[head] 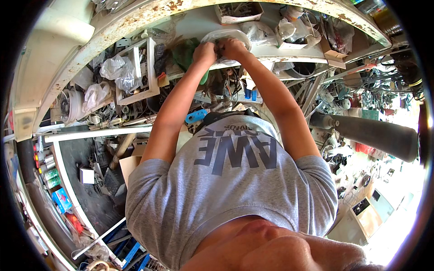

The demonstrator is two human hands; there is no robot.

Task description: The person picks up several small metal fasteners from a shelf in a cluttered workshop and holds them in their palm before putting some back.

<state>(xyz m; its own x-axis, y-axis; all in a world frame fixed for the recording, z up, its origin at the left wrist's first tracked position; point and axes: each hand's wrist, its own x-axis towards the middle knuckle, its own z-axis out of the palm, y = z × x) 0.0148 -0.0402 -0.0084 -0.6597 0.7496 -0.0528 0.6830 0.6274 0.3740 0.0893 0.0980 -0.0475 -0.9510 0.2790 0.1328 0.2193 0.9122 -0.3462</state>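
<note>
Both arms reach up to a round whitish tub [244, 36] on the shelf, with dark small contents that I cannot make out. My left hand [204, 53] is at the tub's left side, its fingers bent inward at the dark contents. Close beside it, my right hand [233, 48] reaches over the tub with curled fingers. The fingertips of both hands are hidden, so what they hold cannot be told. A dark green cloth [184, 56] lies just left of the tub and hangs over the shelf's front edge. Clear plastic bags [259, 33] sit to its right.
An open carton [240, 18] stands behind the tub. Further right is a small box [292, 44] with bagged items. A white frame [154, 78] and plastic bags [118, 71] crowd the left. Below the shelf are cables and a blue object [196, 116]; a grey cylinder [376, 133] lies at right.
</note>
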